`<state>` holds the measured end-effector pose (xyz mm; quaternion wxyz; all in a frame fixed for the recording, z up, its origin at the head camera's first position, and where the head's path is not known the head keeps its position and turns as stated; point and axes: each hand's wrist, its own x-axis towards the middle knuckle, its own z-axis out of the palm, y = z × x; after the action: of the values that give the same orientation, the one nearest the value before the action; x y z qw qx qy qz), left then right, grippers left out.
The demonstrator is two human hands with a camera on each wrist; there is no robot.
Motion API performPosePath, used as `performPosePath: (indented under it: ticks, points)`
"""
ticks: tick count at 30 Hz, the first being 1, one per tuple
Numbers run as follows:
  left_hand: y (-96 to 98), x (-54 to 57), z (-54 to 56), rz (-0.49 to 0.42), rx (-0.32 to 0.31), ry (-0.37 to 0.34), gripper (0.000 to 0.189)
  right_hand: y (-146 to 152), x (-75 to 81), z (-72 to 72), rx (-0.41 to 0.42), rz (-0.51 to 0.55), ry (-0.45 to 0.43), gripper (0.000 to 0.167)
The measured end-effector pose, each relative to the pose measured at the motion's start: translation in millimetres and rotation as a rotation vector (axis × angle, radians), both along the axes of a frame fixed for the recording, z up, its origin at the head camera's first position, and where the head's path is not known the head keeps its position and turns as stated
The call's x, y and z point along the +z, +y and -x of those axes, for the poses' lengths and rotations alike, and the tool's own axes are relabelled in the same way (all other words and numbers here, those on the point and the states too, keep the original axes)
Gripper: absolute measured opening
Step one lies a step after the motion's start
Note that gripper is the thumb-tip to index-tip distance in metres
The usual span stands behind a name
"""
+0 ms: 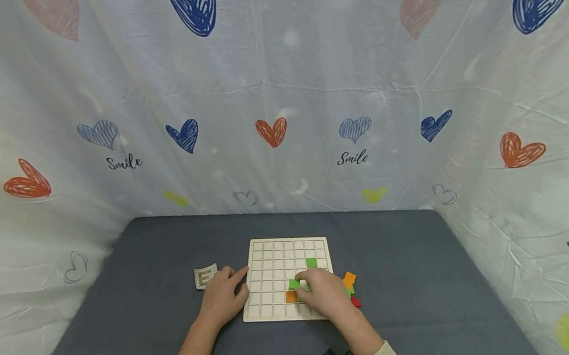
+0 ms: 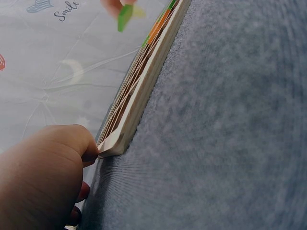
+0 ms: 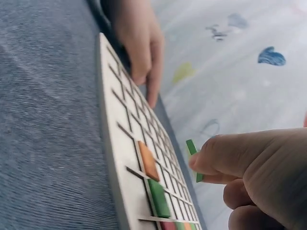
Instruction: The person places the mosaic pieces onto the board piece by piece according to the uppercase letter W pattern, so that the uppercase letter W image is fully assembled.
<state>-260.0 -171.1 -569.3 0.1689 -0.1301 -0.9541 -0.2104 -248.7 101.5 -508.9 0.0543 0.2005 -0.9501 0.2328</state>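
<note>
A pale wooden grid board (image 1: 269,282) lies on the dark cloth. My left hand (image 1: 224,297) touches its left edge with thumb and index finger extended. Above the board, my right hand (image 1: 329,293) pinches a small green square tile (image 3: 191,146) between thumb and finger; the tile is tilted and apart from the board in the right wrist view. An orange tile (image 3: 148,163) and another green tile (image 3: 158,197) sit in neighbouring cells, with a red tile (image 3: 167,225) just beyond. Farther up the grid is one more green tile (image 1: 311,262). My right hand hides part of the board in the head view.
Loose orange, green and red tiles (image 1: 350,280) lie to the right of the board, partly behind my right hand. A small printed card (image 1: 205,276) with a coloured grid rests beside my left hand. A white curtain (image 1: 316,186) with printed hearts borders the table (image 1: 400,258).
</note>
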Motion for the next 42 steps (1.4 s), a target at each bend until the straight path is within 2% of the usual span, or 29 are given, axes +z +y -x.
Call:
performPosePath:
  ticks: [6, 15, 20, 27, 33, 37, 42]
  points:
    - [0.7, 0.1, 1.4, -0.001, -0.008, 0.006, 0.042, -6, -14.2, 2.7, 0.019, -0.025, -0.032, 0.02]
    - [0.7, -0.6, 2.8, 0.017, -0.008, -0.002, 0.042, -8, -24.3, 5.8, -0.022, 0.0, 0.06, 0.009]
    - [0.4, 0.2, 1.3, 0.009, -0.011, -0.012, 0.043, -8, -27.0, 7.4, -0.057, -0.004, 0.081, 0.007]
    - [1.2, -1.2, 1.3, 0.007, -0.003, -0.01, 0.042, 12, -12.6, 9.7, 0.041, 0.009, -0.052, 0.021]
    - [3.0, -1.3, 0.4, 0.003, 0.009, -0.018, 0.043, 44, 0.5, 18.1, -0.072, 0.114, -0.115, 0.025]
    - [2.4, -0.3, 0.2, 0.003, 0.011, -0.015, 0.042, 68, 3.0, 23.7, -0.141, 0.17, -0.169, 0.026]
    - [1.3, 0.8, 0.4, 0.002, 0.004, -0.012, 0.042, 92, 0.3, 28.3, -0.18, 0.183, -0.237, 0.028]
